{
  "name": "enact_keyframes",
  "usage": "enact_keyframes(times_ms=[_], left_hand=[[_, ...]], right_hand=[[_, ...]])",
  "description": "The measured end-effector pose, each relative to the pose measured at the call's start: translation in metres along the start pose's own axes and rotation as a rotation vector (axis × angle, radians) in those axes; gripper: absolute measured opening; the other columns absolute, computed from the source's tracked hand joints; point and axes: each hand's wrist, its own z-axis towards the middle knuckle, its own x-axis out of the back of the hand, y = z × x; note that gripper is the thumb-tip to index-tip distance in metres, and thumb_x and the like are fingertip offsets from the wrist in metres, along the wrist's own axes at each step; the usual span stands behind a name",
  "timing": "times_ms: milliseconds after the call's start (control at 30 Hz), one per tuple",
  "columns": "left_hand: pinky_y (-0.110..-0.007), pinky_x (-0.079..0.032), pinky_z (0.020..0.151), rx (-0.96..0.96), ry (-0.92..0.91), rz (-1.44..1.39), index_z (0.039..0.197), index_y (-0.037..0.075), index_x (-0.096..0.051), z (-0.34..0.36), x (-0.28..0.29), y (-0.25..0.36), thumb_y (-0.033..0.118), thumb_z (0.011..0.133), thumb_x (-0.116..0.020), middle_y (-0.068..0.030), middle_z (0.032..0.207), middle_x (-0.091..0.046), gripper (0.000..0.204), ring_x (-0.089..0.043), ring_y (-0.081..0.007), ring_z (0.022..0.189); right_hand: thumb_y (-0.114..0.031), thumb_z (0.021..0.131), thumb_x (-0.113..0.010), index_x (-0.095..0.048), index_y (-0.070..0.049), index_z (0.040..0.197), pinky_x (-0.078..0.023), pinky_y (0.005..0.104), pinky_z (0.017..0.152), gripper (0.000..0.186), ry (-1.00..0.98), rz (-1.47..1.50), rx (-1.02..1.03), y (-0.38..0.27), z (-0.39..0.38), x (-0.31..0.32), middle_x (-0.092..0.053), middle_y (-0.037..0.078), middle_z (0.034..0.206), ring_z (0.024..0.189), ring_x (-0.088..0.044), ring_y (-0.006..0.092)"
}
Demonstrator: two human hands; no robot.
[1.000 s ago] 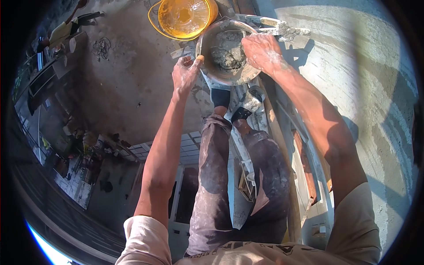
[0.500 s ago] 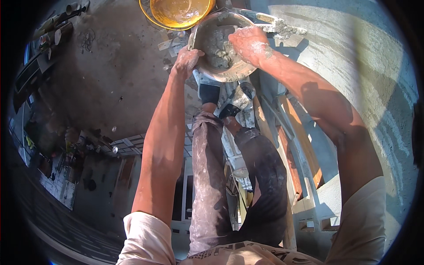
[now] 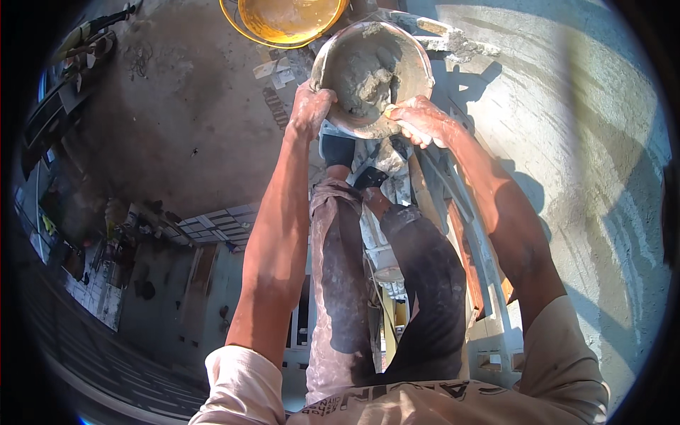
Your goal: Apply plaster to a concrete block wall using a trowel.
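A round, mortar-crusted tub (image 3: 423, 60) of wet grey mortar (image 3: 368, 85) is in front of me at the top of the view. My left hand (image 3: 312, 110) is closed on its left rim, thumb over the edge. At the near right rim, my right hand (image 3: 423, 122) is closed round the handle of what looks like a trowel (image 3: 394, 91). Its blade is mostly buried in the mortar or hidden by it, so its shape cannot be made out. Mortar smears whiten my fingers.
A yellow bucket (image 3: 283, 21) stands beyond the tub, to the left. Rough plastered wall (image 3: 602, 156) runs along my right. Mortar-caked planks (image 3: 460, 46) stick out behind the tub. Below my legs are boards (image 3: 464, 248), and the ground (image 3: 205, 127) lies far down at left.
My right hand has drawn back from inside the tub to its near right rim. The tub has shifted slightly right, and the mortar is now heaped toward the middle.
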Motion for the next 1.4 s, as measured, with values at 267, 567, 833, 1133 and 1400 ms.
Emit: enact_keyframes(times_ms=[267,567,833,1133,1400], left_hand=[[-0.031,-0.048,0.076,0.023,0.055,-0.094,0.106,-0.004,-0.067,-0.002,-0.007,-0.009,0.004,0.076,-0.063,-0.0057,0.093,-0.065,0.031,-0.056,-0.0162,0.084],[-0.034,-0.049,0.068,0.076,0.073,-0.091,0.105,-0.004,-0.068,-0.009,0.011,-0.013,0.000,0.079,-0.065,-0.0066,0.088,-0.065,0.027,-0.057,-0.0167,0.077],[-0.033,-0.051,0.068,-0.022,0.130,-0.011,0.109,-0.005,-0.067,-0.021,-0.009,-0.013,-0.004,0.080,-0.065,-0.0071,0.090,-0.067,0.029,-0.060,-0.0168,0.075],[-0.033,-0.051,0.072,0.011,0.088,-0.056,0.120,-0.004,-0.069,-0.021,-0.028,-0.012,-0.004,0.078,-0.063,-0.0077,0.096,-0.070,0.042,-0.060,-0.0165,0.080],[-0.030,-0.050,0.074,-0.175,0.142,-0.139,0.123,-0.003,-0.067,-0.015,-0.063,-0.028,0.001,0.082,-0.063,-0.0041,0.096,-0.067,0.042,-0.058,-0.0128,0.082]], right_hand=[[-0.035,0.109,-0.053,-0.060,-0.004,0.124,-0.037,0.0232,0.040,0.035,-0.392,0.980,0.003,0.025,0.009,-0.045,-0.054,0.001,0.070,0.046,-0.046,0.0080],[-0.025,0.090,-0.067,-0.071,0.000,0.118,-0.055,0.0512,0.096,0.038,0.480,-0.803,0.372,-0.057,-0.082,0.011,-0.075,0.023,0.109,0.106,-0.071,0.0408],[-0.017,0.087,-0.072,-0.073,-0.005,0.104,-0.061,0.0440,0.090,0.021,0.328,-1.122,0.581,-0.038,0.007,-0.023,-0.076,0.015,0.108,0.109,-0.074,0.0320],[-0.019,0.087,-0.068,-0.065,-0.008,0.108,-0.054,0.0404,0.068,0.024,0.120,-1.142,1.008,-0.012,0.001,0.027,-0.070,0.012,0.092,0.090,-0.073,0.0264],[-0.012,0.087,-0.068,-0.082,-0.010,0.098,-0.063,0.0428,0.072,0.018,0.566,-1.428,0.606,-0.034,0.015,0.025,-0.080,0.012,0.097,0.089,-0.080,0.0283]])
